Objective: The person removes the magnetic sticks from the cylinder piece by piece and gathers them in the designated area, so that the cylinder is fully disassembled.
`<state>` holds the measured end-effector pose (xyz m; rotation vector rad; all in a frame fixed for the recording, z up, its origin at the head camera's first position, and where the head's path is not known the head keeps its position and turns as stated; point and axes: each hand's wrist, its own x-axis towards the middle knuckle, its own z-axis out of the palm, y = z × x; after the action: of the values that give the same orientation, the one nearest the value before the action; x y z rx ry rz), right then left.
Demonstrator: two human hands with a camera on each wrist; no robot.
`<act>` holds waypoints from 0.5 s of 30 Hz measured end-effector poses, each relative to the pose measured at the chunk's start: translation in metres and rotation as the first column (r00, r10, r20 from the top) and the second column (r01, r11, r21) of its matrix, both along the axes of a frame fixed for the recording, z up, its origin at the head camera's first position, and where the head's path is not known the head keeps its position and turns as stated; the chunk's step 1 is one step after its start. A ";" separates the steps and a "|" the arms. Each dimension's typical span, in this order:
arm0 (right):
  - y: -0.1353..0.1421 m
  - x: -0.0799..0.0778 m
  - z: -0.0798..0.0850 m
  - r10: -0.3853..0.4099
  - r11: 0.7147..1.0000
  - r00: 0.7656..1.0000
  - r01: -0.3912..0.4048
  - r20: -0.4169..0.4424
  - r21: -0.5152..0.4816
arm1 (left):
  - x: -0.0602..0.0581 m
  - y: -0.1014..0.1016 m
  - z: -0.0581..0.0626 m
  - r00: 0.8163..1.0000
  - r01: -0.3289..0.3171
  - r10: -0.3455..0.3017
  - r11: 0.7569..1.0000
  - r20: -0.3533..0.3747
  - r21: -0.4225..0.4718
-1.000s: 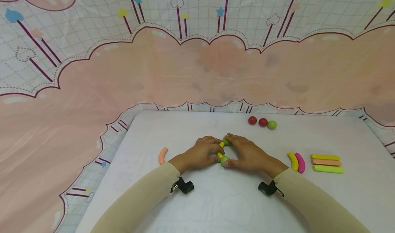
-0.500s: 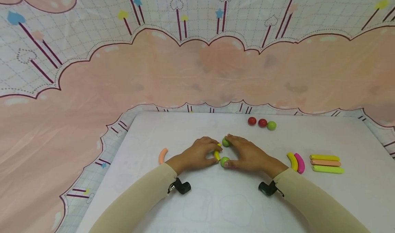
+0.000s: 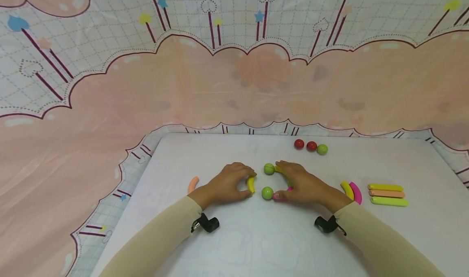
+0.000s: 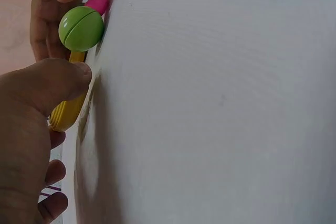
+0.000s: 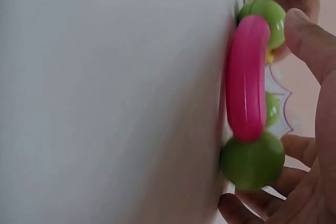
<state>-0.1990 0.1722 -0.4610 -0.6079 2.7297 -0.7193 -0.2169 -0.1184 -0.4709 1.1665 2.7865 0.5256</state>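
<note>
My left hand (image 3: 232, 183) pinches a yellow curved toy rod (image 3: 250, 184) between thumb and fingers, left of a ball-and-rod toy. That toy has two green balls (image 3: 269, 169) facing the left hand, plus another green ball (image 5: 253, 161) under the right palm. A pink curved rod (image 5: 247, 77) links the nearer ball to the one at the palm. Beside the farther ball, part of a yellow-green curved rod (image 3: 278, 169) shows; the right fingers hide the rest. My right hand (image 3: 305, 187) holds the toy between thumb and fingers. The yellow rod stands apart from the balls.
Two red balls (image 3: 311, 146) and a green ball (image 3: 322, 149) lie at the back. An orange curved rod (image 3: 193, 184) is on the left. Rightward lie yellow and pink curved rods (image 3: 355, 193) and several straight rods (image 3: 388, 194) on the white table (image 3: 234, 244).
The yellow rod has come away from between the two green balls and moved left with my left hand. My right hand has shifted slightly right, uncovering the balls and part of the rods.
</note>
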 end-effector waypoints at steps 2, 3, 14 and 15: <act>0.005 0.002 0.001 -0.033 0.999 0.999 0.033 0.027 0.002 | 0.001 -0.003 0.001 1.000 -0.002 0.002 1.000 -0.007 0.000; 0.008 0.003 0.001 -0.043 0.999 0.998 0.043 0.036 0.002 | 0.001 -0.005 0.002 1.000 -0.004 0.004 1.000 -0.009 -0.005; 0.025 0.005 -0.001 -0.026 0.999 0.998 0.029 0.059 -0.038 | 0.005 -0.024 0.012 1.000 -0.017 0.017 0.997 -0.004 0.074; 0.026 0.005 -0.001 -0.024 0.999 0.998 0.026 0.055 -0.038 | 0.006 -0.026 0.012 1.000 -0.018 0.018 0.996 -0.003 0.086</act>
<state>-0.1937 0.1979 -0.4622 -0.5556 2.6835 -0.7844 -0.2114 -0.1446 -0.4588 1.1597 2.8058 0.6518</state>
